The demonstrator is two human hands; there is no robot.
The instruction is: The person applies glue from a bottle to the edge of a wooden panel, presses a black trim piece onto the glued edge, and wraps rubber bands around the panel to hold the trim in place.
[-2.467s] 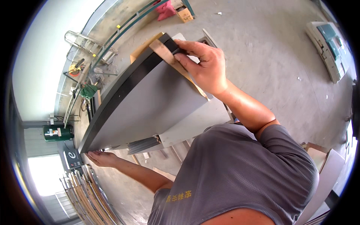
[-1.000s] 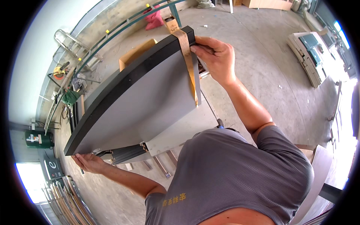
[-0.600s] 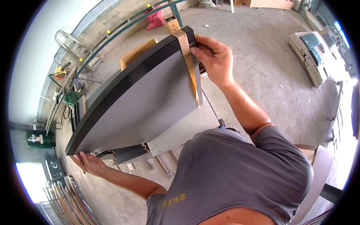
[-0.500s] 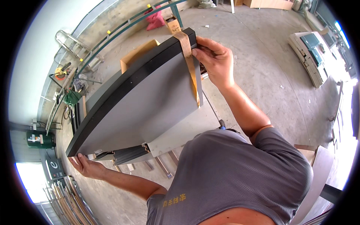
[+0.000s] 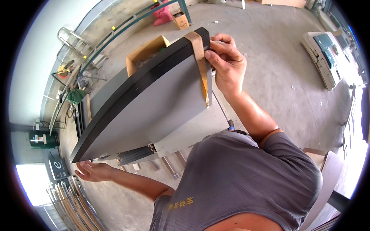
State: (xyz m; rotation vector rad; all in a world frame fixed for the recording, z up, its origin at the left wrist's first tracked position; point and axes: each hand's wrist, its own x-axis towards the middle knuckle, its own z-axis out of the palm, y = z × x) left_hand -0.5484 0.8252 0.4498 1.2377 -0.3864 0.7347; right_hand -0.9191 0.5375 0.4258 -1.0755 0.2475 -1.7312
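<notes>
A large grey panel (image 5: 154, 100) with a thick, curved black edge slants across the middle from lower left to upper right. Around its upper right end runs a brown strip (image 5: 199, 48), its loose tail hanging down the grey face. My right hand (image 5: 229, 63) is closed on that end, thumb and fingers pinching the black edge beside the strip. At the lower left tip is my left hand (image 5: 92, 171), thumb and bent fingers against the corner from below; the exact contact there is partly hidden.
Behind the panel stands an open cardboard box (image 5: 133, 57). Dark strips (image 5: 137, 155) and a pale board (image 5: 192, 127) lie under it. A green rail frame (image 5: 123, 36) runs along the wall. Stacked panels (image 5: 322, 57) are at far right, and long bars (image 5: 73, 200) at lower left.
The panel has shifted slightly to the right in view, along with my right hand. My left hand has dropped a little at the corner, its fingers lower than before.
</notes>
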